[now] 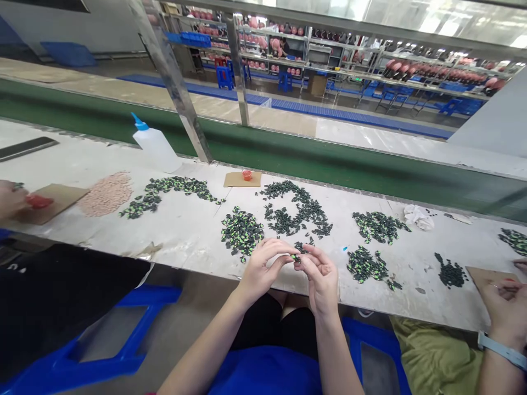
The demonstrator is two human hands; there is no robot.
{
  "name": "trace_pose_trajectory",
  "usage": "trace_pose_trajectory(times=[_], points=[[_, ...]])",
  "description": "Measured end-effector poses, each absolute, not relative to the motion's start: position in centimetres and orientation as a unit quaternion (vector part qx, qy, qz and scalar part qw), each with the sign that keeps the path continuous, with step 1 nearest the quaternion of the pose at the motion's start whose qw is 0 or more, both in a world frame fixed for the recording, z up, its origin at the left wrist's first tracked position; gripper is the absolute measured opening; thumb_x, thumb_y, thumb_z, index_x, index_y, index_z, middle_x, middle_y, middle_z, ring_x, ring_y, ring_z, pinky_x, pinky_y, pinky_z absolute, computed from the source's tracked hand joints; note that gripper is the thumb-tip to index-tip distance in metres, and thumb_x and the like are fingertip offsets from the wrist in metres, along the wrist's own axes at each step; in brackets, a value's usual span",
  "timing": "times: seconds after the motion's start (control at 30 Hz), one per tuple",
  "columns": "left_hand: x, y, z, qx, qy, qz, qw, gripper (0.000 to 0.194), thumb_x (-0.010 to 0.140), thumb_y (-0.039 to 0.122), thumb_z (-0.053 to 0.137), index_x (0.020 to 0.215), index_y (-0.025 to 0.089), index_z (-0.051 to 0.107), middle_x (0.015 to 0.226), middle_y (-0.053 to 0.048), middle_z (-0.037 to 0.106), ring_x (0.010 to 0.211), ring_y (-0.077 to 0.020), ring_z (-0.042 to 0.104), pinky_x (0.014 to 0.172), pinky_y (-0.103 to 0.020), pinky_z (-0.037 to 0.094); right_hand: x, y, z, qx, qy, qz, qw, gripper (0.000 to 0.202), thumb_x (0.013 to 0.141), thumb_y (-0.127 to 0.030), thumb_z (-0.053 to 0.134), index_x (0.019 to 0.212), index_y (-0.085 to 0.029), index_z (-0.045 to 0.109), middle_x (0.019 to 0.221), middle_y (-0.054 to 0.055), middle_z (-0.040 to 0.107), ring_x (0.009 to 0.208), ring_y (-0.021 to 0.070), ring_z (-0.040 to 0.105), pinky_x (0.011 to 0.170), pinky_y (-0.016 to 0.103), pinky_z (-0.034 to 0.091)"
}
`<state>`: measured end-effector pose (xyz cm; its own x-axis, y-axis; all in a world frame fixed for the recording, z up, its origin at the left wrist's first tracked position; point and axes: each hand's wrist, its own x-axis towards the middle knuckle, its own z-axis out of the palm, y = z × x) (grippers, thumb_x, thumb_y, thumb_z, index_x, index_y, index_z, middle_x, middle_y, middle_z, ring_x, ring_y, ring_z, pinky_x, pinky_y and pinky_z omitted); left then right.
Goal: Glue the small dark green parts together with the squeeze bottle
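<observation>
My left hand (267, 264) and my right hand (320, 274) meet over the table's near edge. Between their fingertips is a small black-and-green piece (295, 258), pinched from both sides; its exact shape is too small to tell. Left of my hands lies a pile of black-and-green pieces (242, 229). Plain dark pieces (310, 211) are spread just beyond my fingers, a few close to my right hand. To the right sit two more groups of black-and-green pieces (364, 264), with a tiny blue item (346, 248) beside them.
A white bottle with a blue nozzle (158, 147) stands at the back left. A red pot rests on cardboard (234, 179). Pink pieces (107, 193) lie further left. Co-workers' hands show at the left (11, 198) and right (508, 304). Metal posts (177, 82) rise behind the table.
</observation>
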<state>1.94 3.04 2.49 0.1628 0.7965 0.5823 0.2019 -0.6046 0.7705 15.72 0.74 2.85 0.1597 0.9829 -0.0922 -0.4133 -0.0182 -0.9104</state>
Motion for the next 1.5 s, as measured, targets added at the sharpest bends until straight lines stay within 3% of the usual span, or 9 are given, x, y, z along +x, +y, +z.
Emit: trace_pose_trajectory(times=[0.1,0.2,0.4,0.53,0.7,0.83,1.13,1.3,1.5], points=[[2.0,3.1,2.3,0.718,0.347,0.54,0.272,0.014,0.091,0.027,0.055,0.092,0.024,0.069,0.083,-0.002,0.074,0.082,-0.0171,0.065,0.079,-0.033,0.044,16.2,0.3,3.1,-0.436,-0.334,0.559,0.621,0.035,0.065,-0.037,0.078,0.093,-0.018,0.07,0.074,0.003,0.073,0.058,0.0133,0.065,0.063,0.028,0.056],[2.2,3.3,2.3,0.727,0.344,0.528,0.272,0.015,0.091,0.028,0.055,0.091,0.024,0.069,0.082,-0.002,0.074,0.081,-0.0171,0.065,0.08,-0.033,0.043,16.4,0.2,3.1,-0.448,-0.358,0.539,0.617,0.034,0.062,-0.03,0.08,0.093,-0.019,0.071,0.075,0.003,0.072,0.065,0.0147,0.067,0.066,0.028,0.057],[2.3,3.6,1.8,0.76,0.334,0.482,0.28,0.015,0.091,0.024,0.054,0.093,0.023,0.068,0.086,-0.002,0.073,0.084,-0.0165,0.065,0.082,-0.033,0.042,16.7,0.5,2.0,-0.493,-0.386,0.497,0.601,0.022,0.063,-0.029,0.08,0.082,-0.02,0.072,0.07,0.001,0.071,0.068,0.015,0.067,0.066,0.027,0.058],[1.2,3.4,0.4,0.79,0.356,0.419,0.271,0.016,0.091,0.026,0.055,0.101,0.024,0.067,0.093,-0.003,0.073,0.091,-0.0183,0.065,0.087,-0.036,0.041,18.8,-0.9,0.4,-0.553,-0.445,0.444,0.547,0.02,0.066,-0.032,0.077,0.081,-0.019,0.071,0.075,0.004,0.072,0.07,0.0184,0.068,0.067,0.031,0.058],[-2.6,4.2,-1.6,0.721,0.522,0.414,0.19,0.019,0.088,0.033,0.057,0.101,0.024,0.068,0.099,-0.005,0.073,0.097,-0.0228,0.063,0.089,-0.043,0.043,24.6,-2.1,-1.6,-0.666,-0.555,0.143,0.477,0.013,0.077,-0.034,0.066,0.075,-0.021,0.067,0.076,0.005,0.069,0.068,0.0204,0.064,0.069,0.036,0.054],[-5.0,5.2,-1.8,0.673,0.567,0.447,0.157,0.019,0.086,0.036,0.057,0.094,0.023,0.069,0.094,-0.005,0.072,0.092,-0.0224,0.064,0.085,-0.04,0.049,27.6,-0.7,-2.5,-0.635,-0.648,-0.016,0.42,0.013,0.084,-0.03,0.057,0.078,-0.022,0.065,0.075,0.006,0.068,0.073,0.0219,0.062,0.069,0.036,0.051],[-5.7,4.8,-2.4,0.665,0.587,0.423,0.183,0.021,0.083,0.04,0.058,0.092,0.024,0.068,0.096,-0.006,0.071,0.094,-0.0243,0.064,0.084,-0.038,0.053,33.7,4.6,-2.1,-0.647,-0.7,-0.09,0.289,0.023,0.091,-0.027,0.045,0.079,-0.022,0.063,0.077,0.009,0.063,0.078,0.0244,0.056,0.073,0.039,0.048],[-5.9,4.8,-2.8,0.65,0.605,0.432,0.157,0.022,0.083,0.043,0.057,0.089,0.024,0.068,0.093,-0.005,0.071,0.093,-0.0248,0.063,0.086,-0.04,0.052,35.0,5.0,-0.6,-0.667,-0.671,-0.14,0.293,0.019,0.09,-0.028,0.048,0.09,-0.021,0.066,0.089,0.012,0.062,0.086,0.0267,0.054,0.08,0.045,0.048],[-6.4,5.8,-3.1,0.665,0.636,0.387,0.059,0.026,0.085,0.046,0.053,0.09,0.025,0.068,0.091,-0.007,0.071,0.093,-0.0292,0.06,0.083,-0.046,0.046,31.3,3.7,-0.3,-0.632,-0.707,-0.062,0.31,0.024,0.088,-0.026,0.048,0.103,-0.024,0.067,0.101,0.011,0.062,0.103,0.0291,0.051,0.092,0.05,0.044]])
